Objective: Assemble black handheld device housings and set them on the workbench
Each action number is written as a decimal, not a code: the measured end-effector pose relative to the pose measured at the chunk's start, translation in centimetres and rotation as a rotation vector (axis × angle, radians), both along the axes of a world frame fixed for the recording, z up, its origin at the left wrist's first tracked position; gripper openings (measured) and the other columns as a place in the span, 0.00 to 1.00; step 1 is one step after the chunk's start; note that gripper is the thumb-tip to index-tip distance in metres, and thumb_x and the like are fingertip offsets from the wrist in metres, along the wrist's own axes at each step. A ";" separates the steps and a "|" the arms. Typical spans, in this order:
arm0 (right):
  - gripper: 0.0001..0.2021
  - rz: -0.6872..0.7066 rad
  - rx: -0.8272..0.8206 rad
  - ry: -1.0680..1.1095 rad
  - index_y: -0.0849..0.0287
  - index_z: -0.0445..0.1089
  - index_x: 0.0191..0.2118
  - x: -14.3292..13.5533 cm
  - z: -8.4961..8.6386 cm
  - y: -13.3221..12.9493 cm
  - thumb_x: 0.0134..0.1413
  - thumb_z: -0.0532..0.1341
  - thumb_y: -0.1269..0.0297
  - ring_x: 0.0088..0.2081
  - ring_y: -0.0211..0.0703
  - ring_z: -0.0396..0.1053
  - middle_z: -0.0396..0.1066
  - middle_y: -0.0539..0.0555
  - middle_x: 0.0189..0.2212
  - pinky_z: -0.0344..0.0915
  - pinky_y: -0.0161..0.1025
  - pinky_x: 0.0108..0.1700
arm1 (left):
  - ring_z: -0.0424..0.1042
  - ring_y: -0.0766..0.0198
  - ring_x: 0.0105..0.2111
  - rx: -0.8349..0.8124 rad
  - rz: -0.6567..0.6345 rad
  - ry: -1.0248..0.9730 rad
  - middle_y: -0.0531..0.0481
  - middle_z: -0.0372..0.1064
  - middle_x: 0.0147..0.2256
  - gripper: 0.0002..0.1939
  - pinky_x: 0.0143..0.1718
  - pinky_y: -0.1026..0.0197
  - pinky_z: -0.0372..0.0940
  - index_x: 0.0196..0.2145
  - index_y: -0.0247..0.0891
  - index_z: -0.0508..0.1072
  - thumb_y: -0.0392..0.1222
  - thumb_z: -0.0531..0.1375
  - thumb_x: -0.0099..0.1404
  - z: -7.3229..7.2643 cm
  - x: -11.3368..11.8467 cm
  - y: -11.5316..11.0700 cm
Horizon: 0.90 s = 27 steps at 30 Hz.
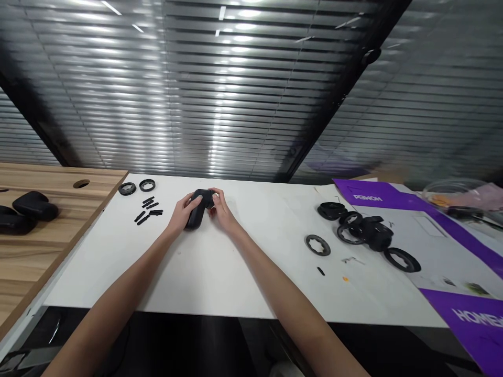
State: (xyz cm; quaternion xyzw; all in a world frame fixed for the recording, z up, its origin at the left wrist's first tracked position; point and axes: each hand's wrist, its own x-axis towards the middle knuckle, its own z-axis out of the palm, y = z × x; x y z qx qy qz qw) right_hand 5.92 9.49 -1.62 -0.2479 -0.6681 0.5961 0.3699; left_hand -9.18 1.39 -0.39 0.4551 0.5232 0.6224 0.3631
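Observation:
Over the far middle of the white table, I hold a black L-shaped part (195, 215) with a smooth, rounded long arm. My left hand (184, 210) is closed around its left side, with the thumb on top near the bend. At the short end, my right hand (220, 210) grips a round black piece (210, 199); whether it is fixed to the part or separate I cannot tell. Several thin black strips (148, 203) lie to the left of my left hand. Beyond them are two black rings (127, 188) with notched inner edges. The fingers' undersides are hidden.
On the right of the white table (251, 262) lie a grey notched ring (317, 245), a heap of black rings and parts (369, 231), a small black strip (321, 271) and a purple-and-white sheet (463, 241). Similar black parts (35, 205) rest on a wooden table at left. Metal blinds stand behind.

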 end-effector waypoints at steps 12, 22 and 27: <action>0.28 -0.024 0.036 -0.005 0.46 0.61 0.57 0.1 -0.1 0.1 0.63 0.55 0.32 0.31 0.41 0.64 0.65 0.46 0.32 0.61 0.39 0.37 | 0.70 0.59 0.35 -0.022 0.011 -0.068 0.49 0.75 0.35 0.23 0.36 0.60 0.63 0.38 0.38 0.81 0.62 0.67 0.62 0.1 -0.1 0.2; 0.30 -0.023 -0.072 0.044 0.49 0.62 0.50 -0.5 -0.2 0.5 0.59 0.54 0.27 0.27 0.41 0.61 0.61 0.45 0.26 0.58 0.38 0.31 | 0.74 0.55 0.44 0.026 -0.031 0.011 0.47 0.79 0.44 0.24 0.47 0.58 0.66 0.50 0.39 0.81 0.60 0.66 0.65 0.3 0.3 -0.2; 0.31 -0.027 -0.110 0.054 0.50 0.62 0.47 -0.5 -0.1 0.7 0.57 0.56 0.26 0.27 0.39 0.60 0.60 0.44 0.27 0.57 0.38 0.31 | 0.74 0.54 0.44 0.031 -0.036 0.059 0.47 0.79 0.44 0.26 0.45 0.58 0.66 0.51 0.39 0.81 0.61 0.66 0.65 0.2 0.3 -0.3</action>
